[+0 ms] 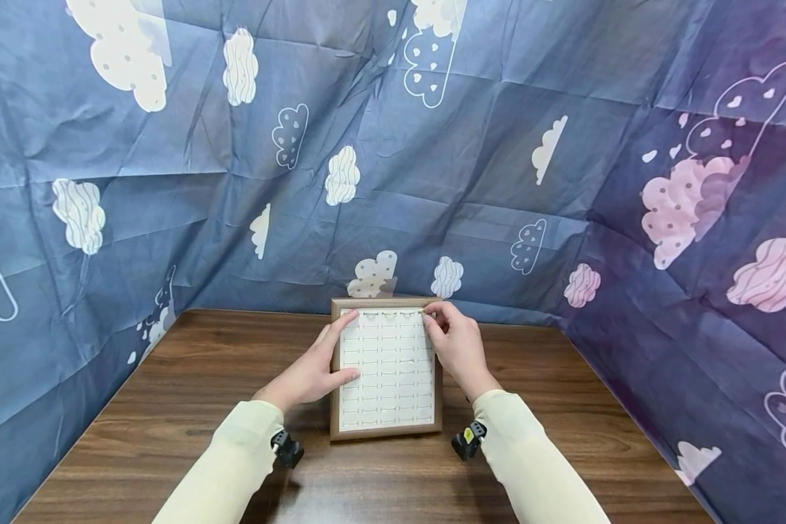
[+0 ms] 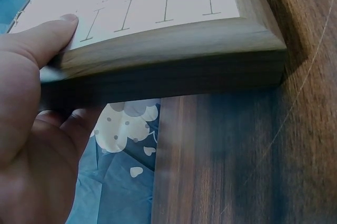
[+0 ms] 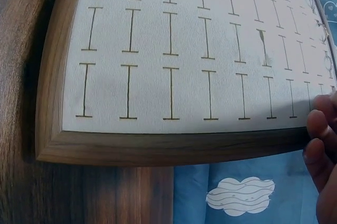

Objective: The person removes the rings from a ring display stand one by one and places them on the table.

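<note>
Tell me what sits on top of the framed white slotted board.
On the board, the left hand lies along its left side and the right hand pinches at the top right corner. Small rings may sit in the top row; too small to tell. Under the hands is hidden.

1. Setting: a makeshift recording booth, not a lived-in room.
2. Evidence: blue cloud-printed cloth (image 1: 432, 182) hangs creased across the far side and both flanks.
3. Work surface: a dark wood-grain table (image 1: 170, 422) bearing a wooden-framed slotted display tray (image 1: 386, 429).
</note>
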`<state>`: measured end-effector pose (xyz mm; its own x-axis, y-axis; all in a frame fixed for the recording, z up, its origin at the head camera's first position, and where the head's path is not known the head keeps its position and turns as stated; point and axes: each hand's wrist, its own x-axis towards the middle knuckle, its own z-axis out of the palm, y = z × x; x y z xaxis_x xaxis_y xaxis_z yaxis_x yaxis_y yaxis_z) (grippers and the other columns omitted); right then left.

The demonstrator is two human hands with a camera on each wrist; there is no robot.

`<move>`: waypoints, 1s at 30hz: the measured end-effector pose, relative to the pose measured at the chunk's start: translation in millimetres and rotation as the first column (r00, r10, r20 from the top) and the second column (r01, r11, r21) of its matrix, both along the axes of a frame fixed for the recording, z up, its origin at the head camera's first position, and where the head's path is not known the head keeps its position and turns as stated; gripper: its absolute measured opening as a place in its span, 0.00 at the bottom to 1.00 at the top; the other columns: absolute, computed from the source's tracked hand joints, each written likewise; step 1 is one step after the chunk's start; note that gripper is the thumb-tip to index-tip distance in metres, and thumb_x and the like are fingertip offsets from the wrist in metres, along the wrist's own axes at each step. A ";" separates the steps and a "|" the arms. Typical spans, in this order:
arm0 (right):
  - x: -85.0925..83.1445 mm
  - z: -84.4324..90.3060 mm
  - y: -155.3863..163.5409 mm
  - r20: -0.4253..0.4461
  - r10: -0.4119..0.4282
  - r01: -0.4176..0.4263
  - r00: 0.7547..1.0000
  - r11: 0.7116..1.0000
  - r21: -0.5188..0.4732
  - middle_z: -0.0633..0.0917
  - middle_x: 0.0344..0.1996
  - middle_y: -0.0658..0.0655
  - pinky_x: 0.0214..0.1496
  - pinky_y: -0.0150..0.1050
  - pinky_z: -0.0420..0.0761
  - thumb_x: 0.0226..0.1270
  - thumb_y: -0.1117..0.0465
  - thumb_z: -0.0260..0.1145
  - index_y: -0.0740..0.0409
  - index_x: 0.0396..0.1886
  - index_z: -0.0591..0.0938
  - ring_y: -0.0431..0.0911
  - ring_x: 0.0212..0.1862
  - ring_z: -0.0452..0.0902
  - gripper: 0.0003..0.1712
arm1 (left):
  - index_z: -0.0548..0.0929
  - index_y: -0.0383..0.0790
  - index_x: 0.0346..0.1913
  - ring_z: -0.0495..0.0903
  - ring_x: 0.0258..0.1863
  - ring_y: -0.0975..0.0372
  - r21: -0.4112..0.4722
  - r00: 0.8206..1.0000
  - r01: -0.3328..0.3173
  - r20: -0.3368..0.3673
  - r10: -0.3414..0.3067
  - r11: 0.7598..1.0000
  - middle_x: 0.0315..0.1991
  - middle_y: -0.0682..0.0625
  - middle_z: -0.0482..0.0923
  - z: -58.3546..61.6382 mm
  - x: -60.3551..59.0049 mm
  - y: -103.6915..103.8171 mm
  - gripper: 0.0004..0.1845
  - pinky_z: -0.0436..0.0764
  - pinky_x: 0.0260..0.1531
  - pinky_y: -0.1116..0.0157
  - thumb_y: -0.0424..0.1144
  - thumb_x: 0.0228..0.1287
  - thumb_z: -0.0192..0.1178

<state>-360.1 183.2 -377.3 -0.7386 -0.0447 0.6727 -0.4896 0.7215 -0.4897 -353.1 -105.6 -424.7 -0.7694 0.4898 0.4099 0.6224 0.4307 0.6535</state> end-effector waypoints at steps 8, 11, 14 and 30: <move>0.2 0.6 0.0 0.021 -0.016 0.015 1.000 1.000 0.018 0.83 0.27 0.53 0.33 0.36 0.73 0.77 0.63 0.70 0.56 0.47 0.85 0.44 0.29 0.74 0.04 | 0.46 0.59 0.89 0.64 0.81 0.46 0.000 1.000 -0.001 0.004 0.001 1.000 0.86 0.38 0.52 -0.5 -0.6 1.1 0.55 0.68 0.77 0.43 0.37 0.72 0.72; 0.4 2.2 0.0 0.040 -0.018 0.017 0.999 1.000 0.023 0.83 0.27 0.53 0.34 0.36 0.74 0.77 0.63 0.70 0.56 0.48 0.85 0.44 0.29 0.74 0.05 | 0.46 0.59 0.88 0.66 0.79 0.46 -0.004 1.000 -0.005 0.007 0.005 1.000 0.84 0.37 0.54 -0.8 -0.2 1.3 0.54 0.70 0.75 0.44 0.37 0.72 0.72; 0.7 2.7 -0.1 0.055 -0.017 0.014 0.998 0.999 0.049 0.81 0.29 0.53 0.35 0.39 0.74 0.79 0.62 0.68 0.57 0.49 0.84 0.45 0.30 0.74 0.05 | 0.46 0.60 0.88 0.68 0.77 0.47 -0.004 1.000 -0.007 0.012 0.007 1.000 0.83 0.37 0.55 -0.4 0.6 1.5 0.54 0.71 0.74 0.44 0.37 0.72 0.72; 4.2 4.5 8.8 0.056 0.099 -0.103 0.994 0.991 0.081 0.81 0.29 0.54 0.31 0.35 0.79 0.83 0.64 0.63 0.60 0.50 0.79 0.40 0.25 0.75 0.04 | 0.46 0.61 0.88 0.68 0.77 0.47 -0.010 1.000 -0.011 0.006 0.011 1.000 0.84 0.38 0.55 -1.3 1.1 0.6 0.54 0.71 0.74 0.43 0.38 0.73 0.72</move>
<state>-355.9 192.0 -372.8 -0.7609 -0.1756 0.6247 -0.5379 0.7091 -0.4559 -352.1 -105.0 -425.9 -0.7773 0.4849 0.4008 0.6136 0.4439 0.6530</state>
